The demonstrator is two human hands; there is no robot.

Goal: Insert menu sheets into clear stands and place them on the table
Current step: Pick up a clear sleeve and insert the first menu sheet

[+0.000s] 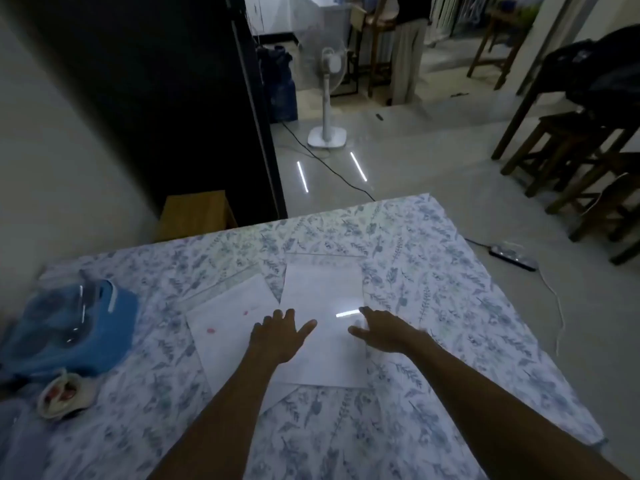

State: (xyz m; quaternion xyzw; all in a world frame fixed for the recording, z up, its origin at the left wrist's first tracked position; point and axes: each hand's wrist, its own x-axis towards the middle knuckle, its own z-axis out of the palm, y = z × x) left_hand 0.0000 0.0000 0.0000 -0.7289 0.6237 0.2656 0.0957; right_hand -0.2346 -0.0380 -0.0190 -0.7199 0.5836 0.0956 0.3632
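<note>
A clear stand lies flat in the middle of the floral tablecloth, with a white sheet showing under or inside it and a light glare on its surface. A second white menu sheet with small pink marks lies at an angle to its left, partly beneath it. My left hand hovers or rests with fingers spread where the two overlap. My right hand reaches over the stand's right edge, fingers apart, holding nothing.
A blue cloth with a clear object on it sits at the table's left. A small round white item lies in front of it. Beyond the table are a wooden box, a standing fan, floor cables, wooden stools and a person's legs.
</note>
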